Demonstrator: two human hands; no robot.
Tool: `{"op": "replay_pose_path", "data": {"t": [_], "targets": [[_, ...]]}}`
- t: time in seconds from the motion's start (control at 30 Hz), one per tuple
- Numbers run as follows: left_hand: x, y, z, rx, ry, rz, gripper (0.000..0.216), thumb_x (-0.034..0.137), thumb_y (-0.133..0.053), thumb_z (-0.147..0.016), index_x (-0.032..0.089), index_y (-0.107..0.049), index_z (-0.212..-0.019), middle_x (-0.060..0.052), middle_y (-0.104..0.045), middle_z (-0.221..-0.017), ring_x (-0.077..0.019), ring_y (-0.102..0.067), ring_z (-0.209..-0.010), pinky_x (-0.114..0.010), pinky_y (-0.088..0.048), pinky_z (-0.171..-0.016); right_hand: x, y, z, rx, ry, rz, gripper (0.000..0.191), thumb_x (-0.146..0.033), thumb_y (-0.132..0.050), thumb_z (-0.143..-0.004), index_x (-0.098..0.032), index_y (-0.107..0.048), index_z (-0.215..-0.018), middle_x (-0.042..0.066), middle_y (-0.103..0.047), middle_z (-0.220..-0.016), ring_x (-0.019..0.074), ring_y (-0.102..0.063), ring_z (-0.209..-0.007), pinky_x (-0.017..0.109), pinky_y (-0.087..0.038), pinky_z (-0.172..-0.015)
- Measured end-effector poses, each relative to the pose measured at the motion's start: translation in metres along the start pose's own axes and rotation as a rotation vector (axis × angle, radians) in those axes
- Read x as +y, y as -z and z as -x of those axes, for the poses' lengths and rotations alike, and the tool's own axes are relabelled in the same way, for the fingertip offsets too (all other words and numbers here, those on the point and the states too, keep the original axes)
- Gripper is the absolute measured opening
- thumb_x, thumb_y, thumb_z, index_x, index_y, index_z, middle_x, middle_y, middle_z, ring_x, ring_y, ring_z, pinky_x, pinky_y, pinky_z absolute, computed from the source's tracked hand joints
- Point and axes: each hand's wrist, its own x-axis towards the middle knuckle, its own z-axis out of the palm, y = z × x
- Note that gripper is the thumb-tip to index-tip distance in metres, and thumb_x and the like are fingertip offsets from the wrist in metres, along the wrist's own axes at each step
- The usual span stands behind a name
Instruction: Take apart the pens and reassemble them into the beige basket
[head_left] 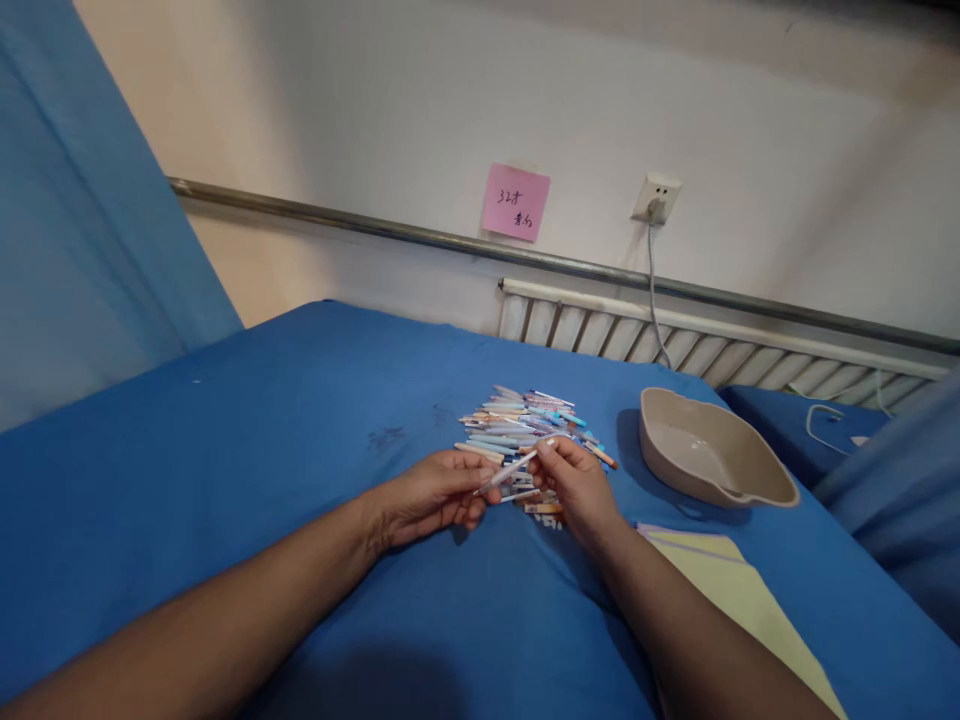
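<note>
Look, a white pen [517, 468] slants left to right, just by the heap of pens [510, 418]. The left hand [431, 497] pinches its left end, the right hand [581, 487] its other.

A pink sticky note [516, 190] on the wall [375, 120], just above the metal rail [405, 231], carries handwriting in dark ink, set in two lines. The upper line begins with the number "32", followed by one character that cannot be read with certainty. The lower line, shifted toward the note's right side, is a short handwritten word in what looks like Chinese script, too small to make out. Any print on the pens [491, 440] is likewise too small to read.
</note>
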Motion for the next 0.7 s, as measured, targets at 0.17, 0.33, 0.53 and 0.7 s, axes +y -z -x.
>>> {"op": "replay_pose_path", "data": {"t": [0.17,0.33,0.53,0.7], "targets": [[0.000,0.000,0.000,-0.003,0.007,-0.014,0.028,0.035,-0.065,-0.077,0.011,-0.060,-0.089,-0.004,-0.064,-0.074,-0.0061,-0.054,-0.047,-0.018,-0.044,-0.047,-0.002,0.004,-0.001,0.067,-0.012,-0.044,0.030,-0.047,-0.063,-0.073,-0.018,-0.060,-0.068,-0.002,-0.058,-0.064,0.0082,-0.047,-0.051,0.020,-0.041,-0.047],[0.001,0.000,0.000,-0.011,0.019,-0.016,0.027,0.036,-0.065,-0.077,0.012,-0.059,-0.089,-0.004,-0.065,-0.072,-0.0068,-0.054,-0.046,-0.019,-0.045,-0.047,-0.003,0.006,-0.004,0.103,0.001,-0.074,0.029,-0.045,-0.066,-0.072,-0.017,-0.060,-0.065,-0.001,-0.058,-0.062,0.0075,-0.047,-0.051,0.019,-0.038,-0.048],[0.001,0.000,0.001,-0.020,0.018,-0.005,0.027,0.035,-0.064,-0.078,0.011,-0.059,-0.089,-0.005,-0.065,-0.071,-0.0069,-0.053,-0.045,-0.019,-0.044,-0.046,-0.002,0.009,-0.006,0.125,0.008,-0.119,0.025,-0.041,-0.067,-0.072,-0.017,-0.061,-0.068,-0.001,-0.057,-0.061,0.0071,-0.046,-0.050,0.019,-0.037,-0.048],[0.001,0.002,0.001,-0.037,0.017,0.007,0.027,0.035,-0.063,-0.079,0.011,-0.059,-0.091,-0.005,-0.064,-0.071,-0.0069,-0.053,-0.046,-0.019,-0.043,-0.047,-0.003,0.012,-0.008,0.157,0.017,-0.167,0.023,-0.038,-0.067,-0.072,-0.017,-0.060,-0.068,-0.003,-0.055,-0.060,0.0064,-0.045,-0.049,0.018,-0.036,-0.047]]}}
